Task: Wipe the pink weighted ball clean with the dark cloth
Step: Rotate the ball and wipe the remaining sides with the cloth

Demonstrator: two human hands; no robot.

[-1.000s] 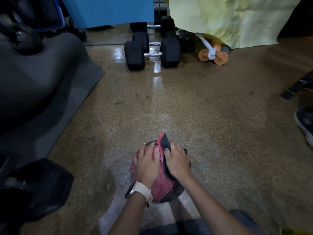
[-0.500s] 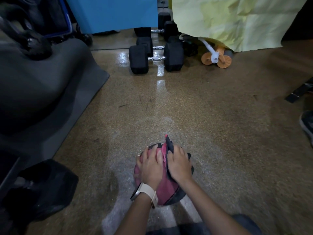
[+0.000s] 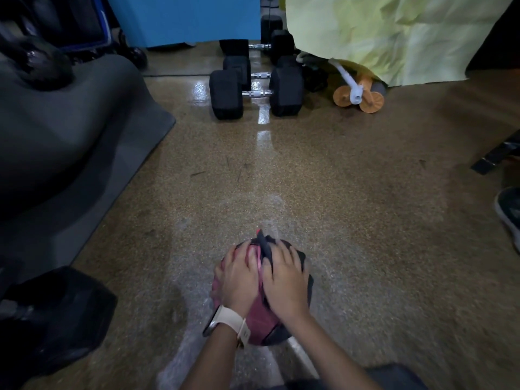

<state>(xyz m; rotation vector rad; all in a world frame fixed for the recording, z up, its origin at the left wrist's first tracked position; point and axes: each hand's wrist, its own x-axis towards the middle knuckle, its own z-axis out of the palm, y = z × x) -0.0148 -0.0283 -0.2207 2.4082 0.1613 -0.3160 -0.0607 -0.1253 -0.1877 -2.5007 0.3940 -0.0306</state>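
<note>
The pink weighted ball [image 3: 260,325] rests on the speckled floor at the bottom centre, pink with black panels. My left hand [image 3: 239,277], with a pale watch on its wrist, lies flat on the ball's left top and steadies it. My right hand [image 3: 284,282] presses the dark cloth [image 3: 266,247] against the ball's right top. A fold of the cloth sticks up between my two hands. Most of the ball's upper surface is hidden under my hands.
Black dumbbells [image 3: 254,91] stand in a row ahead. A yellow sheet [image 3: 394,32] covers something at the upper right, with orange wheels [image 3: 358,98] under it. A grey mat [image 3: 70,153] lies left, a black bag [image 3: 53,313] at lower left, a shoe [image 3: 509,212] at right.
My right hand has slid the cloth a little toward me over the ball, and the raised fold stands lower. The left hand stays on the ball.
</note>
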